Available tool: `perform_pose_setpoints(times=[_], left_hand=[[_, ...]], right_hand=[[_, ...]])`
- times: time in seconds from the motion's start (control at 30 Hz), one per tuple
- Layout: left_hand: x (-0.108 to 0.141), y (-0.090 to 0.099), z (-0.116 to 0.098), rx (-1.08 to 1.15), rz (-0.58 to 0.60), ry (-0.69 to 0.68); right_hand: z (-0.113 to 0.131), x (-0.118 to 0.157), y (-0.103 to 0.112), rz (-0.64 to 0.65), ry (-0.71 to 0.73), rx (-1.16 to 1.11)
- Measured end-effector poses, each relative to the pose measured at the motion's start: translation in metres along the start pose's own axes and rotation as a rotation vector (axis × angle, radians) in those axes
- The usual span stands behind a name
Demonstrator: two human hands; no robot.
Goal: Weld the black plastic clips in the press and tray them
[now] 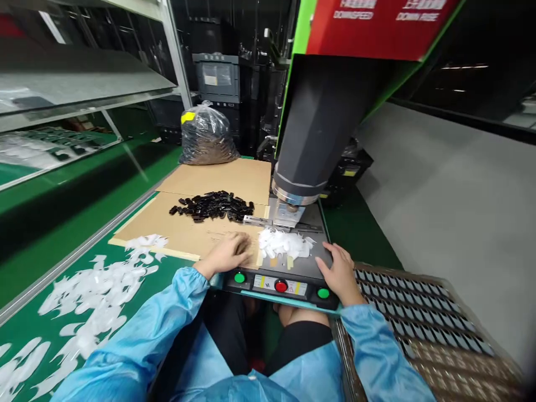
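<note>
Carefully keep wrists off green buttons (pixel 323 293) nearest. Note right hand (pixel 338 271) loosely open, without visible hold; left hand (pixel 228 252) half-curled, can't tell if gripping anything. Best to pinch thin white pieces (pixel 285 244), heaped between hands, singly by edges. Avoid disturbing black parts (pixel 215 205) piled beyond; keep fingertips clear of machine head (pixel 295 192).

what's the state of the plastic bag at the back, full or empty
Looks mostly full: the plastic bag bulges with dark contents below its crumpled top, behind the black parts.
</note>
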State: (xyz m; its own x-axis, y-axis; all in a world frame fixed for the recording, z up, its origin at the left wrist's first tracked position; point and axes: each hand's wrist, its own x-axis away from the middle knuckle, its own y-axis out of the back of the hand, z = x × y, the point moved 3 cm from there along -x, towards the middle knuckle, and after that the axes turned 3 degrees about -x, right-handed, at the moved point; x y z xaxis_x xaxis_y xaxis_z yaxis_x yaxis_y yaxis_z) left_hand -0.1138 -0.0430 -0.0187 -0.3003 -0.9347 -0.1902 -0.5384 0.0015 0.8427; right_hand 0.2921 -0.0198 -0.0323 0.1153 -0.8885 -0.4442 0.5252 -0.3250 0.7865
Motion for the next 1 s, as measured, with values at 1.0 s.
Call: perform_pose_setpoints(times=[1.0], left_hand=[[-0.158, -0.035, -0.045, 0.465, 0.025, 0.060]], right_hand=[[0.066, -0.114, -0.076, 0.103, -0.202, -0.568]])
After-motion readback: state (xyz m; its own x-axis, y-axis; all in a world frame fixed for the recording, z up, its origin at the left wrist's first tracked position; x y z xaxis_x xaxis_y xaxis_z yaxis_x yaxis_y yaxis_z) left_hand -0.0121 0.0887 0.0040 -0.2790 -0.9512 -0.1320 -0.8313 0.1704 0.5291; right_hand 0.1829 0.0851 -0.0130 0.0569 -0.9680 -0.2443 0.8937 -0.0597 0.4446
